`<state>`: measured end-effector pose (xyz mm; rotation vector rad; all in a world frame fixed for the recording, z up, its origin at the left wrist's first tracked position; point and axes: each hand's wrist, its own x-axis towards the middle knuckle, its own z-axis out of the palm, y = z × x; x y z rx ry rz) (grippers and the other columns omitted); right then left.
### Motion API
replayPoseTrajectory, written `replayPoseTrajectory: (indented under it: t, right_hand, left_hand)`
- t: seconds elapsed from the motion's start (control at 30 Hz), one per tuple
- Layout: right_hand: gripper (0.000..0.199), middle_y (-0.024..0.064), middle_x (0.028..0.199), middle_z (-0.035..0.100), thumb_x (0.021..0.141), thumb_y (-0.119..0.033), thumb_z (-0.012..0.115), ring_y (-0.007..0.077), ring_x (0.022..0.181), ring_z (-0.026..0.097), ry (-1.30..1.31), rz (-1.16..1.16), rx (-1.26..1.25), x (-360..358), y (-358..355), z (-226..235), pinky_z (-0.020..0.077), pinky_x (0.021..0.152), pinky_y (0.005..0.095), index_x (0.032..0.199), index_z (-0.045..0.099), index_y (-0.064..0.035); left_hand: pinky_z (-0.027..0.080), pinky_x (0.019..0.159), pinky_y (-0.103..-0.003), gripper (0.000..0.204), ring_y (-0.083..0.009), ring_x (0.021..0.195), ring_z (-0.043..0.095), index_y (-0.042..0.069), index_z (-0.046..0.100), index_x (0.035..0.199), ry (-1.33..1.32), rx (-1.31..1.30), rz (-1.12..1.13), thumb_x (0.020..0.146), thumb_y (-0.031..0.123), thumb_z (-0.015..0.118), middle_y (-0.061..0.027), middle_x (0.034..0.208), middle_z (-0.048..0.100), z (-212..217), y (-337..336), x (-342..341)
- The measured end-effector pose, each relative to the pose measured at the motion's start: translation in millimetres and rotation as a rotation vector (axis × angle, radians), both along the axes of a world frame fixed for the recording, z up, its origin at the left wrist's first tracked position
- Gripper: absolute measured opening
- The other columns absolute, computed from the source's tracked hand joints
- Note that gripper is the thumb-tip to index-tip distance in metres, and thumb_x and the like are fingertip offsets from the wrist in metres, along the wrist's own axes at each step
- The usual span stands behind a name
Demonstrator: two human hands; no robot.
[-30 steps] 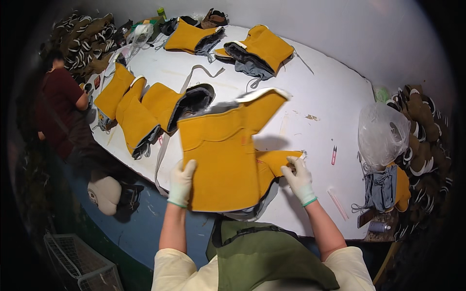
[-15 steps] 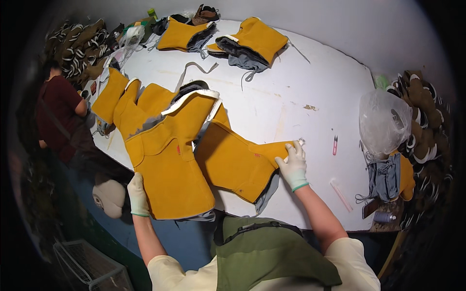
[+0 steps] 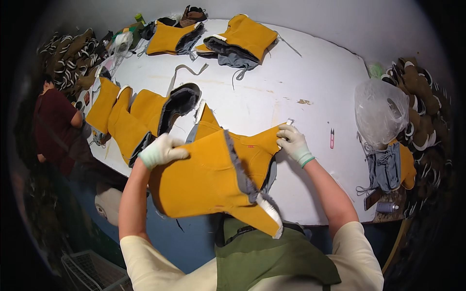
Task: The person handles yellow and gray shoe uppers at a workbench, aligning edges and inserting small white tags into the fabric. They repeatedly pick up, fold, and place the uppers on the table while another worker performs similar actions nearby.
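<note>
- My left hand [image 3: 164,151] clamps the front yellow piece [image 3: 194,177], thumb on top.
- My right hand [image 3: 294,144] pinches the rear yellow piece [image 3: 260,151] by its tip.

a mustard-yellow boot upper [image 3: 194,182] with grey fuzzy lining tilts over the table [image 3: 318,126]'s near edge, white-edged tip toward near right, partly covering a matching upper [image 3: 262,139] pointing far right.

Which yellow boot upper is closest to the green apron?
The front upper, in the left hand: its white-edged end overlaps the apron in view. The right hand holds another upper partly behind; others lie farther away.
</note>
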<state>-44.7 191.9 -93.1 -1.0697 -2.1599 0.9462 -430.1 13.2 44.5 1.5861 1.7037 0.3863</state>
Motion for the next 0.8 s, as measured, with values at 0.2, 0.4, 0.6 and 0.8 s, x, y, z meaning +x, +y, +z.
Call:
replayPoseTrajectory:
  t: [0.2, 0.4, 0.6, 0.8]
  right_hand:
    - [0.021, 0.0095, 0.118, 0.062, 0.075, -0.007, 0.069, 0.0214, 0.095, 0.063, -0.023, 0.01, -0.013, 2, 6, -7, 0.052, 0.084, 0.031, 0.096, 0.07, -0.0034]
    - [0.022, 0.0093, 0.117, 0.063, 0.076, -0.008, 0.069, 0.0215, 0.096, 0.063, -0.039, 0.007, -0.007, 1, 3, -5, 0.0517, 0.085, 0.0305, 0.098, 0.069, -0.0031]
    - [0.027, 0.0112, 0.121, 0.061, 0.079, -0.014, 0.068, 0.0261, 0.103, 0.062, 0.022, -0.048, -0.227, 2, -6, 14, 0.0508, 0.089, 0.0342, 0.103, 0.068, -0.0037]
    - [0.038, 0.012, 0.13, 0.056, 0.082, -0.019, 0.068, 0.0243, 0.102, 0.062, -0.007, -0.065, -0.181, 9, -12, 17, 0.0497, 0.089, 0.0322, 0.115, 0.063, -0.0031]
  left_hand:
    - [0.049, 0.064, -0.036, 0.047, -0.0247, 0.064, 0.061, -0.001, 0.069, 0.084, 0.117, -0.038, -0.22, 0.085, 0.046, 0.066, -0.0176, 0.067, 0.062, -17, 98, 31]
    - [0.05, 0.067, -0.036, 0.051, -0.0253, 0.065, 0.061, -0.001, 0.07, 0.086, 0.059, -0.095, -0.267, 0.086, 0.05, 0.064, -0.0181, 0.069, 0.063, -38, 126, 39]
    - [0.04, 0.057, -0.029, 0.032, -0.007, 0.064, 0.041, -0.001, 0.05, 0.067, -0.189, 0.064, 0.232, 0.087, 0.023, 0.057, 0.0019, 0.062, 0.042, -47, 78, -39]
    - [0.054, 0.084, -0.033, 0.063, -0.022, 0.098, 0.066, -0.003, 0.055, 0.125, -0.925, 0.257, 0.969, 0.096, 0.053, 0.05, -0.0092, 0.116, 0.065, -75, -34, -55]
